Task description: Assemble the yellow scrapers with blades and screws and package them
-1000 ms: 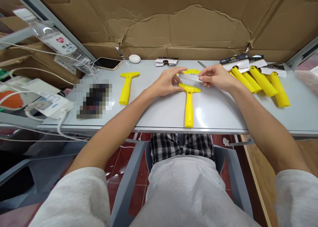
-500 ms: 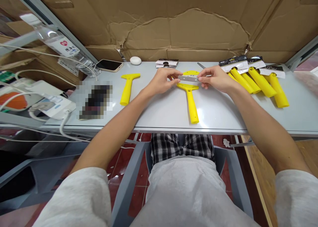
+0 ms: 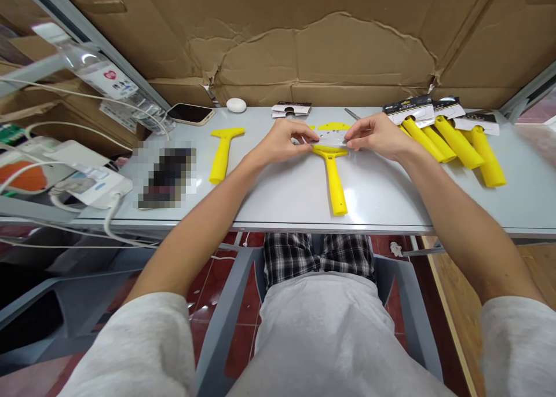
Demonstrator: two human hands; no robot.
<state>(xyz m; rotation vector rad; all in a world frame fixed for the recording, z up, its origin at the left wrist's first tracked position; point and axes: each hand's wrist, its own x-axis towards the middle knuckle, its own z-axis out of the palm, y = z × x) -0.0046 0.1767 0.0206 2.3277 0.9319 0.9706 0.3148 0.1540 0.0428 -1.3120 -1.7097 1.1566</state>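
Observation:
A thin metal scraper blade [image 3: 330, 142] spans the gap between my two hands, right at the wide head of a yellow scraper handle [image 3: 336, 187]. My left hand [image 3: 284, 141] pinches the blade's left end between thumb and fingers. At its right end, my right hand [image 3: 380, 136] grips it the same way. The yellow handle lies on the table with its grip towards me. Just behind the blade is a flat yellow piece [image 3: 333, 126], partly covered. Whether the blade rests on the handle's head or is held just above it, I cannot tell.
Another yellow scraper handle [image 3: 222, 155] lies to the left. Several carded yellow scrapers [image 3: 460, 145] are piled at right. Behind are a folded card packet [image 3: 291, 109], a white oval object [image 3: 236, 105] and a phone [image 3: 191, 114]. Cables and a bottle [image 3: 106, 78] crowd the left.
The blade has turned in my fingers: its grey face now looks bright and pale, and more of the yellow piece behind shows. Both hands stay nearly where they were.

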